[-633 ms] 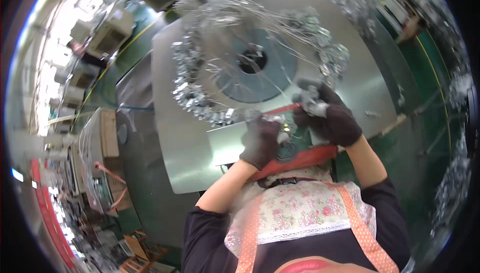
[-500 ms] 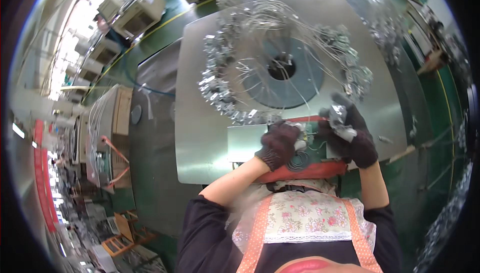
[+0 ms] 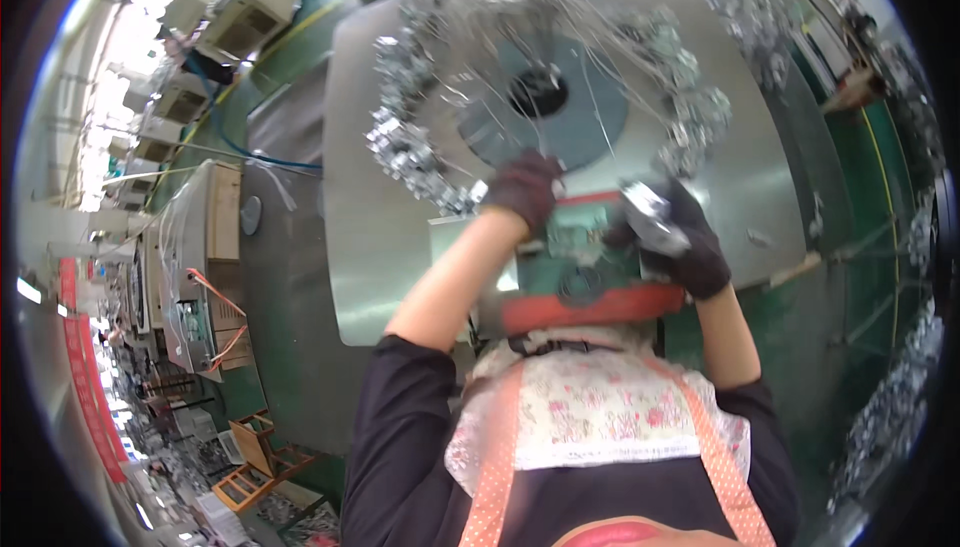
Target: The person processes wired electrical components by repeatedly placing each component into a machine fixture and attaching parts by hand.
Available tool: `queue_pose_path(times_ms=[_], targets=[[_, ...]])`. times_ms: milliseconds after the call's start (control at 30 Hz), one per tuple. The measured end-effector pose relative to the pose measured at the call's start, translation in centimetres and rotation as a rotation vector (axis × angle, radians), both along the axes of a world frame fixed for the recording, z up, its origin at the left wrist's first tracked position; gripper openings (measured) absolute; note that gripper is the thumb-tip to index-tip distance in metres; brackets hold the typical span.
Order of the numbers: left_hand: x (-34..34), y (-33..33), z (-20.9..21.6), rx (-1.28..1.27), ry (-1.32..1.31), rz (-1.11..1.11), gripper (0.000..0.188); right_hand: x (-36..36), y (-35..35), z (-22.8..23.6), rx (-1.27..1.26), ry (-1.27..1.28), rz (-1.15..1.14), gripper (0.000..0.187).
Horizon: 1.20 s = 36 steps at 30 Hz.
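Gloves (image 3: 524, 190): 2; right hand (image 3: 694, 247): 1 silvery clump (image 3: 653, 215).

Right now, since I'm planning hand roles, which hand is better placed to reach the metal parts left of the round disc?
Probably the left hand: it is closer to those metal parts, while the right hand is farther off and holds a silvery item.

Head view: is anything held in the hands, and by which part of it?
The right hand holds shiny silvery pieces; blur hides exactly where they are gripped. Whether the left hand holds anything cannot be told.
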<state>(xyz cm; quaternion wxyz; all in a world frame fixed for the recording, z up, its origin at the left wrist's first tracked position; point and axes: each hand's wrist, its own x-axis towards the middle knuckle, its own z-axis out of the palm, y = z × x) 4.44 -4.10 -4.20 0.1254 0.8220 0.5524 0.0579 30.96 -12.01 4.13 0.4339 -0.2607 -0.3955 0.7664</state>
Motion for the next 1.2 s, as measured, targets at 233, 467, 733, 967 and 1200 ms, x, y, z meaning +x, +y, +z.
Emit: queue_pose_path(times_ms=[233,467,733,967,1200], targets=[[2.7,3.9,4.1,-0.311,0.45,0.137,0.039,-2.5,2.8,-3.3,0.992,-0.954,-0.029,0.045],[-5.4,6.6,-0.2,-0.178,0.584,0.057,0.037,-4.4,2.3,-3.1,1.154,-1.415,0.269,0.037],[-12.0,8.2,-0.3,-0.099,0.649,0.157,0.032,-6.6,2.2,-2.3,1.177,-1.521,0.389,0.03],[-7.9,-0.6,2.7,0.432,0.096,0.119,0.039,-6.4,0.6,-5.0,1.16,-1.563,0.167,0.042],[-3.5,-6.8,3.1,0.219,-0.054,-0.183,0.037,-7.8,-1.6,-6.2,1.081,-1.437,-0.091,0.097]])
